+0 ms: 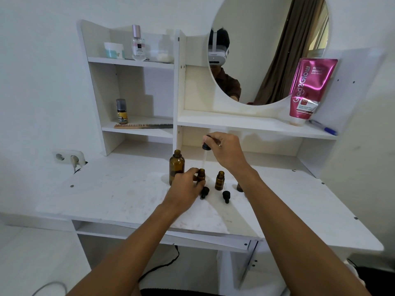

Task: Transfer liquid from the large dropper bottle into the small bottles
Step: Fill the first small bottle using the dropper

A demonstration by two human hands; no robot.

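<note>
On the white desk [106,189], near centre, stands the large dropper bottle [177,167]: amber glass, upright, mouth open w/ no cap on it. You can't read the liquid level thru the dark glass. Just right of it is the first small bottle [201,175], also amber, upright & uncapped. A second small bottle [220,180] stands near it on the right, open too. A third small bottle [240,187] is mostly hidden behind your right forearm. Contents of all three: can't tell. A black dropper cap [204,192] lies on the desk in front of the first small bottle, and a second dropper cap [226,196] lies in front of the next one, the two apart.

The large dropper [206,145] is out of its bottle, in the air above the first small bottle. Its long axis is near vertical, black top up, clear glass pipette [204,160] pointing down w/ the tip at that bottle's mouth. Whether the tip is inside the neck, can't tell.

Your right hand [226,152] pinches the dropper's black top betw. thumb & fingers. Your left hand [183,186] is curled round the first small bottle, fingertips on its side, holding it where it stands. That hand sits just in front of the large bottle's base.

Shelves behind hold a perfume bottle [138,43], a comb [143,125] and a pink pouch [310,88].
</note>
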